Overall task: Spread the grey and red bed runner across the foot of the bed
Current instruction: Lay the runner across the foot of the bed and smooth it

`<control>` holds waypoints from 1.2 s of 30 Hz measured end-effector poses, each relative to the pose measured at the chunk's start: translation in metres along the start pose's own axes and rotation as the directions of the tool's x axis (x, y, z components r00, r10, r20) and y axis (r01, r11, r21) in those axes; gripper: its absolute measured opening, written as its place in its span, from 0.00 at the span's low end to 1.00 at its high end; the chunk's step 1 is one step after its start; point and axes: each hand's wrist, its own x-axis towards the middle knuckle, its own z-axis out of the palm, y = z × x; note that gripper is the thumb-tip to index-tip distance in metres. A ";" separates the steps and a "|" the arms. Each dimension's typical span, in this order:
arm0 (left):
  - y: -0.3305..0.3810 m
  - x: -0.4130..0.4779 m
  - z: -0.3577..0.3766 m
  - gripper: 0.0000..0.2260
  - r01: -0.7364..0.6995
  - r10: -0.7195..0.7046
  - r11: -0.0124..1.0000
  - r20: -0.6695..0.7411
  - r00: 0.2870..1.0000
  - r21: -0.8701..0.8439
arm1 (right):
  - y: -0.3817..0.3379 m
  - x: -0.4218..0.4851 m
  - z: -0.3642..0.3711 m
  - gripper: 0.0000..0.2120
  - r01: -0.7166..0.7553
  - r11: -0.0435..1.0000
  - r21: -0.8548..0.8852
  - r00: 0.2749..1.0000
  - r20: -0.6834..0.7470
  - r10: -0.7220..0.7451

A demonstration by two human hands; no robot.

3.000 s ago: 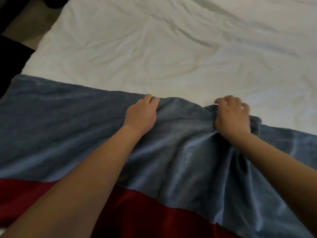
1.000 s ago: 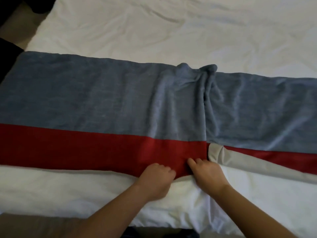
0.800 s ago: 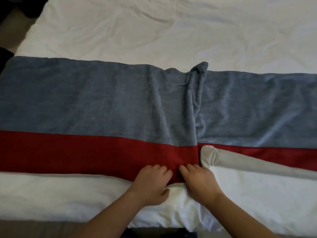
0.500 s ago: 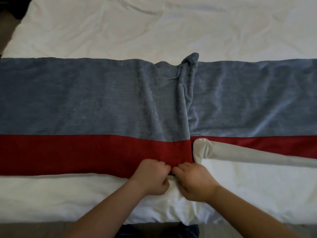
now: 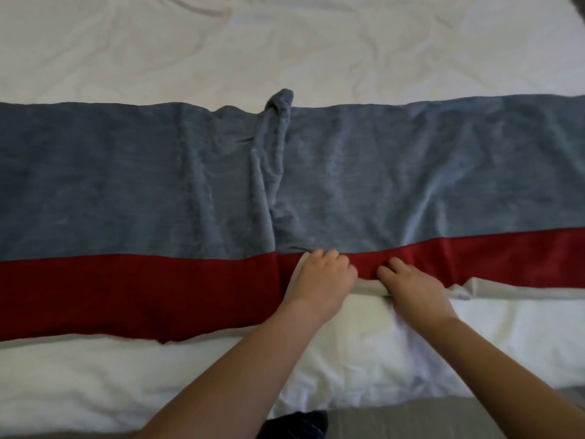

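My grey and red bed runner (image 5: 126,191) lies across the white bed (image 5: 285,49), grey band far, red band near me, bunched into a raised pleat at the middle, its pale underside folded up at right.

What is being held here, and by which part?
Both hands, left hand and right hand, are on the bed runner at its red near edge, where the pale underside is turned up. Whether either grip is closed cannot be told.
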 end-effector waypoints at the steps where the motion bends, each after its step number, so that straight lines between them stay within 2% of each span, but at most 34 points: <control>1: 0.012 0.002 0.004 0.09 -0.029 0.029 0.999 0.003 1.000 -0.020 | 0.012 -0.006 0.002 0.09 0.006 1.000 -0.015 1.000 -0.004 -0.006; 4: 0.045 0.004 0.016 0.08 -0.077 0.078 0.990 0.009 0.997 -0.118 | 0.038 -0.028 0.006 0.07 0.000 0.999 0.043 1.000 0.009 -0.001; 7: 0.057 0.007 0.018 0.08 -0.126 0.116 0.984 -0.078 0.990 -0.130 | 0.050 -0.041 0.005 0.10 0.052 0.994 0.100 0.999 -0.002 -0.052; 10: 0.057 0.011 0.019 0.16 0.011 -0.024 0.990 -0.095 0.995 -0.137 | 0.042 -0.040 0.001 0.12 0.176 0.966 0.188 0.982 -0.099 -0.160; 13: 0.062 0.011 0.023 0.10 0.124 -0.123 0.976 0.021 0.992 -0.181 | 0.026 -0.036 0.006 0.11 0.243 0.936 0.254 0.969 -0.104 -0.223; 15: 0.068 0.009 0.026 0.07 0.092 -0.084 0.978 0.047 0.995 -0.186 | 0.025 -0.038 0.011 0.10 0.235 0.933 0.272 0.972 -0.067 -0.225; 20: 0.084 0.002 0.023 0.09 0.028 0.008 0.971 0.150 0.989 -0.239 | 0.032 -0.060 0.013 0.10 0.209 0.931 0.298 0.976 -0.008 -0.216; 22: 0.084 0.003 0.020 0.09 -0.002 0.038 0.972 0.146 0.989 -0.235 | 0.034 -0.066 0.007 0.09 0.235 0.931 0.279 0.971 -0.032 -0.235; 24: 0.084 0.005 0.016 0.11 -0.038 0.059 0.971 0.086 0.995 -0.235 | 0.044 -0.072 0.000 0.13 0.269 0.930 0.250 0.963 -0.094 -0.253; 26: 0.089 0.008 0.013 0.13 -0.080 0.084 0.965 0.007 0.996 -0.250 | 0.063 -0.077 -0.002 0.19 0.208 0.947 0.244 0.964 -0.215 -0.156; 28: 0.100 0.013 0.011 0.13 -0.138 0.121 0.953 -0.078 0.990 -0.271 | 0.088 -0.082 0.002 0.21 0.043 0.970 0.237 0.942 -0.333 0.039; 29: 0.109 0.019 0.010 0.13 -0.166 0.140 0.946 -0.109 0.984 -0.277 | 0.102 -0.084 0.005 0.21 -0.054 0.969 0.242 0.926 -0.351 0.140; 31: 0.131 0.035 0.008 0.13 -0.219 0.181 0.935 -0.154 0.971 -0.277 | 0.132 -0.086 0.011 0.25 -0.217 0.942 0.256 0.919 -0.271 0.286; 33: 0.159 0.058 0.006 0.14 -0.262 0.220 0.937 -0.191 0.957 -0.230 | 0.162 -0.087 0.017 0.28 -0.283 0.942 0.182 0.940 -0.144 0.310; 34: 0.174 0.072 0.004 0.14 -0.268 0.227 0.946 -0.213 0.950 -0.185 | 0.176 -0.086 0.019 0.27 -0.264 0.957 0.122 0.953 -0.119 0.278; 36: 0.203 0.102 0.002 0.15 -0.228 0.206 0.970 -0.216 0.954 -0.082 | 0.200 -0.083 0.024 0.20 -0.174 0.985 0.007 0.973 -0.153 0.173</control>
